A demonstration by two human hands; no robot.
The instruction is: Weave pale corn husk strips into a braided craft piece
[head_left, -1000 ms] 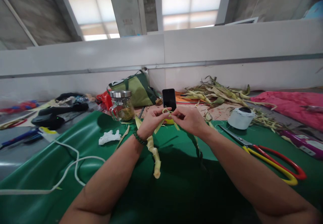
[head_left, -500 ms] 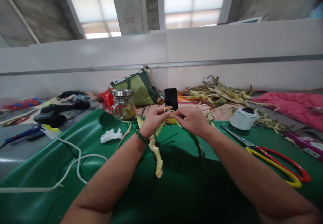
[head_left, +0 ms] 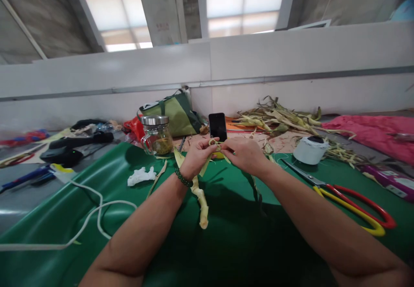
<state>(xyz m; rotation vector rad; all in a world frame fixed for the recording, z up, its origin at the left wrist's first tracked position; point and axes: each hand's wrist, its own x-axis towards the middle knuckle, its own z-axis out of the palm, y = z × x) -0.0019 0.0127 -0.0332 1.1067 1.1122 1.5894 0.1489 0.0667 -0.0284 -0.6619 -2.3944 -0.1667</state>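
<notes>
Fingers [head_left: 207, 145] of the left hand [head_left: 196, 156] and right hand [head_left: 246, 154] meet above the green bench [head_left: 129, 200]. Both pinch a looped leaf strip [head_left: 214, 143] in front of a phone [head_left: 217, 126]. A pale braid [head_left: 201, 200] hangs from the left hand toward the bench. The strip looks light, limp and easy to tear along its grain, so a hold close to the loop seems best. Scissors [head_left: 351, 201], a jar [head_left: 157, 135] and a leaf pile [head_left: 278, 118] lie around.

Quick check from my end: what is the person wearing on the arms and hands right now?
Both forearms are bare, no sleeves in view. The left hand and right hand are ungloved. A dark green beaded bracelet circles the left wrist; the right wrist has nothing.
</notes>
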